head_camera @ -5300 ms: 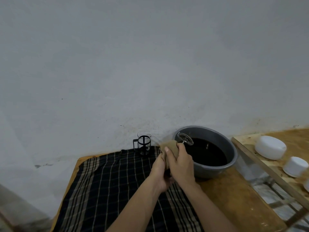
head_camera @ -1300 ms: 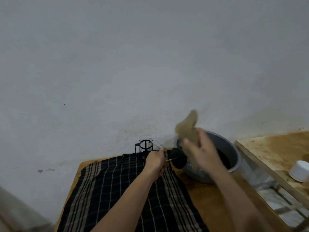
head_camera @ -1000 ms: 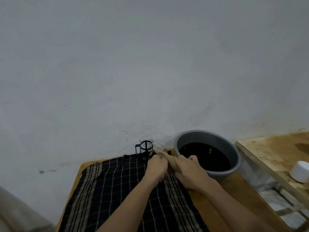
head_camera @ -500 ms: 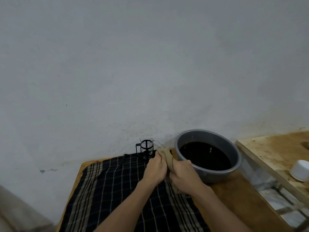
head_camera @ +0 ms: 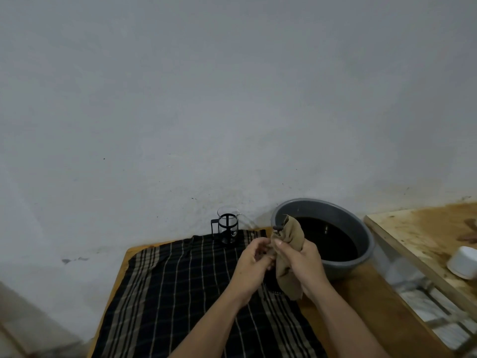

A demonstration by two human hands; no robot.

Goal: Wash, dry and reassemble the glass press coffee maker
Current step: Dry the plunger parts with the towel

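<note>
The glass beaker in its black frame [head_camera: 227,227] stands upright at the back edge of the plaid cloth [head_camera: 180,293], apart from both hands. My right hand [head_camera: 303,266] grips a tan rag [head_camera: 289,237] wrapped round the press's plunger. A small dark end of the plunger [head_camera: 277,227] pokes out of the rag's top, and a dark round part shows below my hands. My left hand [head_camera: 254,263] is curled at the plunger just left of the rag; its hold is mostly hidden.
A grey basin [head_camera: 369,245] of dark water sits right behind my right hand on the wooden table [head_camera: 361,319]. To the right lies a stained wooden board [head_camera: 426,228] with a white container [head_camera: 462,262]. A grey wall stands close behind.
My right hand swung the rag up, then brought it down onto the plunger held by my left. The rag now stands higher, with the plunger's end poking out of its top.
</note>
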